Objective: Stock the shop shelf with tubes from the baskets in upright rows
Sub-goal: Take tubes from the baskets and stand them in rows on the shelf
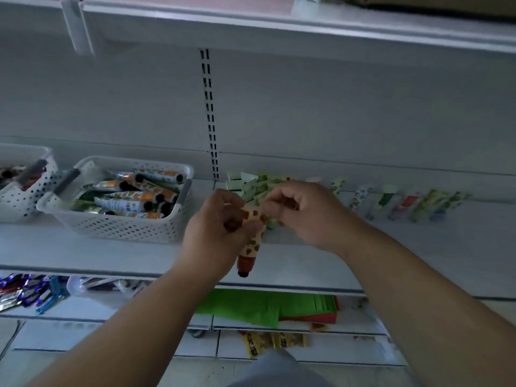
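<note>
Gripping cream, brown-spotted tube (252,238), cap down, both hands.

The white shelf (418,247) carries a perforated white basket (120,227) on its left, full of lying tubes. A second basket (19,196) sits just beside it at the far left edge. On the right, along the back, a row of tubes (405,203) stands upright.

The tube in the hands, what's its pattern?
Cream tube with orange-brown spots and a brown cap, seen in the head view.
</note>
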`<state>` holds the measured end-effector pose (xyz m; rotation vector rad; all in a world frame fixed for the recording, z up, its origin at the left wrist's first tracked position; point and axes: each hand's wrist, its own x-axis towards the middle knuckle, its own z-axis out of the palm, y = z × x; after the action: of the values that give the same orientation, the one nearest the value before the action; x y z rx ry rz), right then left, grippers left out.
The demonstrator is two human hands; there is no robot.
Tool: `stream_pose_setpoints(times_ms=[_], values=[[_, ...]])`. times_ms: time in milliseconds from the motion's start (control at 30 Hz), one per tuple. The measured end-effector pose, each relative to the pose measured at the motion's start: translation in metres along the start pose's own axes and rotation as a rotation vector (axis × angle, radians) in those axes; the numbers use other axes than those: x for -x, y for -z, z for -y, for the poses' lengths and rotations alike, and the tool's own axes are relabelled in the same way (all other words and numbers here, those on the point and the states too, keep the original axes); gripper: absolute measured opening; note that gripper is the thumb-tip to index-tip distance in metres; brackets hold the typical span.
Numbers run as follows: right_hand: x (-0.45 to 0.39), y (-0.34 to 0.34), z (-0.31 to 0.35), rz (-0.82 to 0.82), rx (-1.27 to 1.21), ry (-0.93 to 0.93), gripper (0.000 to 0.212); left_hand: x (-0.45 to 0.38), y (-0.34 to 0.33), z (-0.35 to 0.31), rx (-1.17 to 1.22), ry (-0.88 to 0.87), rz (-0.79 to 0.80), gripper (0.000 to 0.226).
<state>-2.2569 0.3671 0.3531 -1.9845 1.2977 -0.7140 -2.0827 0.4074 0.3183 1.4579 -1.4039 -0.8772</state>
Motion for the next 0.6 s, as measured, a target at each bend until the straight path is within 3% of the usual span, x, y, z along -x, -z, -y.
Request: stream_pose_setpoints(times_ms=[133, 300, 433, 600], values=[[0.015, 0.012, -0.005, -0.041, 0.017, -0.035, 0.017, -0.004, -0.025, -0.01, 0.006, -0.105, 0.028, 0.037], [0.028, 0.041, -0.018, -0.228, -0.022, -0.057, 0.008, -0.004, -0.055, 0.001, -0.061, -0.182, 0.104, 0.04], [0.018, 0.063, -0.03, -0.211, -0.055, -0.036, 0.007, -0.008, -0.074, 0.008, -0.225, -0.22, 0.124, 0.043], [-0.007, 0.08, -0.061, -0.222, 0.094, 0.022, 0.006, -0.014, -0.098, 0.008, -0.299, -0.163, 0.047, 0.045]])
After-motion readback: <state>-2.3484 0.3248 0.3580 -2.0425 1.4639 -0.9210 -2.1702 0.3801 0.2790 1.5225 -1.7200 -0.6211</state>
